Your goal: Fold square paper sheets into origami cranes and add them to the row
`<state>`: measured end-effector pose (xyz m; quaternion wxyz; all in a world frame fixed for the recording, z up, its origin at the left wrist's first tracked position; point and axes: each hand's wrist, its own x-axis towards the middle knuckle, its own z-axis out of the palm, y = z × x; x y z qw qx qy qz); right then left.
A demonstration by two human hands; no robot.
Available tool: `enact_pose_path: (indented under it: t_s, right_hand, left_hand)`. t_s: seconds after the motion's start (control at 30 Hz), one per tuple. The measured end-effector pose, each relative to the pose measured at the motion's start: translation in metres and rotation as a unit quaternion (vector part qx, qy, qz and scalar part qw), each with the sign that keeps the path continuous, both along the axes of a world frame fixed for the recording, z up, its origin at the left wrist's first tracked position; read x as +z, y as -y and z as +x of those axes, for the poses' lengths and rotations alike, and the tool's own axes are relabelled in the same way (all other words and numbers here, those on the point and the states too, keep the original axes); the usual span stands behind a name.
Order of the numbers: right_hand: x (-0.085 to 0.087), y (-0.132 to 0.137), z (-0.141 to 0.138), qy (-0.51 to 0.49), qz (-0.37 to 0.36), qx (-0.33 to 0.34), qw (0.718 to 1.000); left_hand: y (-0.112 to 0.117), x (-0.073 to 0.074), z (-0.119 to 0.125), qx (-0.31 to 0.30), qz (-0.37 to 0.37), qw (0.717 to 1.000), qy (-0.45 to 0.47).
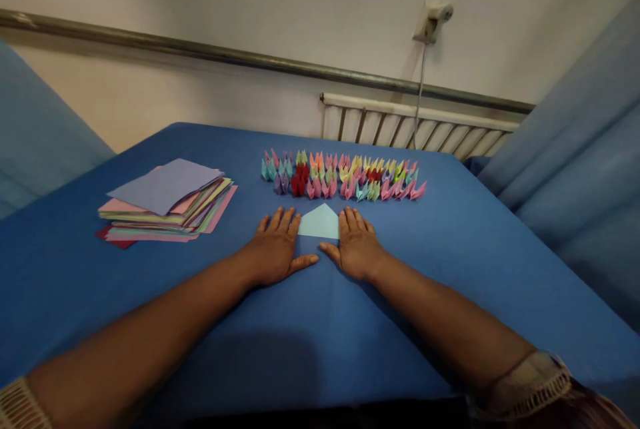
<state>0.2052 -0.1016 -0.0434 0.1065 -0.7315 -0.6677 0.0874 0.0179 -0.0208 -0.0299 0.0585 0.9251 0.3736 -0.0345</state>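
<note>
A pale blue folded paper (320,221), shaped like a house with a point at the top, lies flat on the blue table (450,269). My left hand (276,248) rests flat on the table beside the paper's left edge, fingers stretched out. On the right edge of the paper, my right hand (356,246) lies flat too, fingers out and touching it. Neither hand holds anything. Just beyond the paper stand rows of small folded paper figures (343,176) in many colours.
A stack of coloured paper sheets (167,206) lies on the table's left side, a lilac sheet on top. Blue curtains hang at both sides. Behind the table are a wall rail, a white radiator (415,126) and a wall fitting with a cord.
</note>
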Motion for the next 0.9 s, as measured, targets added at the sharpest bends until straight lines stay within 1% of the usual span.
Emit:
enact_pose_path:
  t_s: [0.07, 0.13, 0.17, 0.23, 0.3, 0.33, 0.37, 0.43, 0.5, 0.57, 0.63, 0.73, 0.83, 0.9]
  right_hand:
    - [0.001, 0.009, -0.001, 0.013, 0.024, 0.008, 1.000]
    - [0.004, 0.016, -0.005, 0.021, 0.049, 0.068, 0.996]
    - [0.005, 0.018, -0.007, 0.020, 0.052, 0.099, 0.994]
    - [0.008, 0.020, -0.011, 0.008, 0.040, 0.147, 0.988]
    - [0.010, 0.019, -0.013, -0.004, 0.031, 0.162, 0.986]
    - [0.011, 0.017, -0.012, -0.009, 0.031, 0.162, 0.986]
    - [0.011, 0.015, -0.011, -0.014, 0.035, 0.157, 0.987]
    - [0.011, 0.010, -0.005, -0.025, 0.046, 0.131, 0.990]
    - [0.011, 0.003, 0.005, -0.036, 0.056, 0.076, 0.995]
    - [0.010, -0.006, 0.016, -0.050, 0.070, 0.012, 0.996]
    - [0.008, -0.013, 0.026, -0.065, 0.077, -0.034, 0.994]
    - [0.004, -0.019, 0.033, -0.100, 0.074, -0.044, 0.991]
    - [-0.001, -0.021, 0.032, -0.153, 0.079, -0.020, 0.985]
    - [-0.005, -0.022, 0.031, -0.201, 0.105, 0.004, 0.974]
  left_hand:
    - [0.001, 0.000, 0.001, 0.007, 0.004, 1.000, -0.001]
    - [0.003, 0.002, 0.002, -0.002, 0.016, 1.000, 0.014]
    - [0.005, 0.004, 0.002, -0.019, 0.022, 0.999, 0.027]
    - [0.009, 0.008, 0.003, -0.087, 0.022, 0.994, 0.059]
    - [0.014, 0.011, 0.004, -0.166, -0.014, 0.983, 0.075]
    - [0.016, 0.012, 0.004, -0.185, -0.033, 0.979, 0.073]
    - [0.017, 0.012, 0.004, -0.189, -0.046, 0.979, 0.065]
    - [0.015, 0.009, 0.003, -0.159, -0.049, 0.985, 0.041]
    - [0.009, 0.005, 0.003, -0.104, -0.031, 0.994, 0.029]
    - [0.001, 0.002, 0.002, -0.054, -0.014, 0.997, 0.047]
    - [-0.007, 0.001, 0.003, -0.032, -0.011, 0.996, 0.084]
    - [-0.013, 0.003, 0.005, -0.014, -0.022, 0.987, 0.158]
    - [-0.014, 0.007, 0.007, 0.017, -0.056, 0.974, 0.219]
    - [-0.014, 0.009, 0.008, 0.037, -0.081, 0.963, 0.254]
